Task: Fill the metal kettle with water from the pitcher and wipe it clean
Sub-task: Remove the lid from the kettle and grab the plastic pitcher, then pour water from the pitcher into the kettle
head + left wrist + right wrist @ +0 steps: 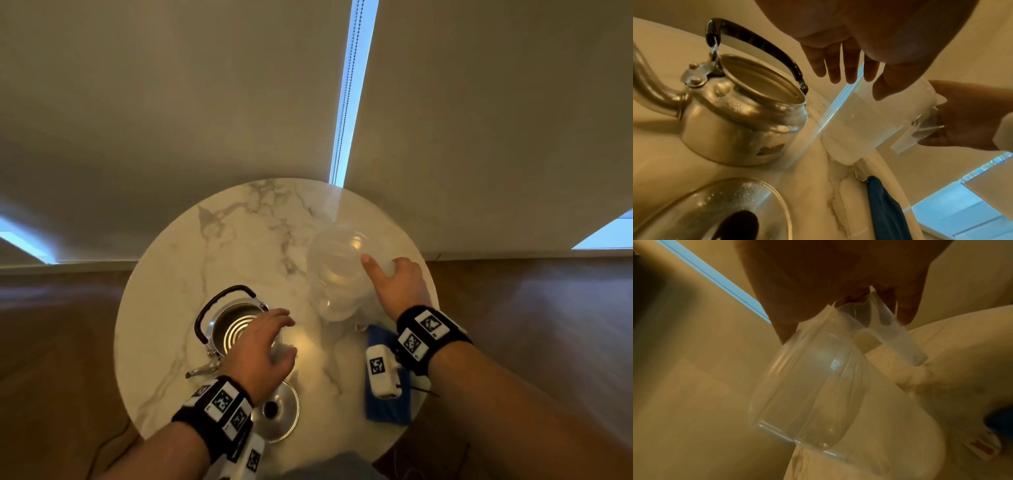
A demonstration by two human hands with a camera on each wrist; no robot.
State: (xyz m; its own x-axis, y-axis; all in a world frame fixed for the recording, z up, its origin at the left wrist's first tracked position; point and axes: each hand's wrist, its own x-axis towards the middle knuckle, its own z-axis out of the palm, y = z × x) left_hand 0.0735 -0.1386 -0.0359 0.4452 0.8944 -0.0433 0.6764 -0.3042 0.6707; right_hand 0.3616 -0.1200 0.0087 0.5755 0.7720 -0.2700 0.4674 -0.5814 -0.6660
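Round marble table [239, 240] carries everything; nothing here needs a long reach.

Pitcher [337, 274], clear plastic, sits right of centre, apparently lifted or tipped off the marble in the right wrist view. Water level is hard to read through the haze, so I assume it's heavy and ramp the tilt slowly.

Metal kettle [236, 325] stands upright on the near left, mouth open, handle [756, 43] swung back away from me. Good: opening is unobstructed. Its lid [279, 411] lies flat near my edge, out of the pour path. Blue cloth [387, 401] is at the near right for the wipe later.

My right hand [397, 287] has the pitcher by its handle side, fingers wrapped, index finger laid along the wall. Firm enough, but I'd add support under the base before tilting.

My left hand [263, 346] hovers next to the kettle mouth, fingers spread and relaxed, gripping nothing. The left wrist view shows it reaching toward the pitcher.

Plan: bring the spout right over the kettle mouth, steady with the left, pour thin, stop short of the spout joint. Spillage means extra wiping.
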